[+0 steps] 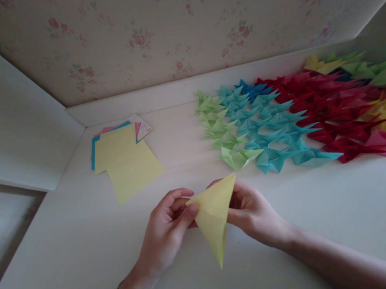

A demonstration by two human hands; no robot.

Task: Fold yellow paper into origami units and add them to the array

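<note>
Broadly: white table, with rows of folded paper to the right and loose sheets to the left. Between left hand and right hand, both half-curled: yellow paper, partly folded, narrow tip toward the person. Pinched under the left thumb at one corner; apparently gripped by the right too, with fingertips mostly hidden. Might crease askew from uneven pinching, or buckle at the tip from over-squeezing.

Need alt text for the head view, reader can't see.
A person's left hand and right hand hold a folded yellow paper above a white table. Beyond, loose paper sheets lie at left and rows of colorful folded paper figures at right.
</note>
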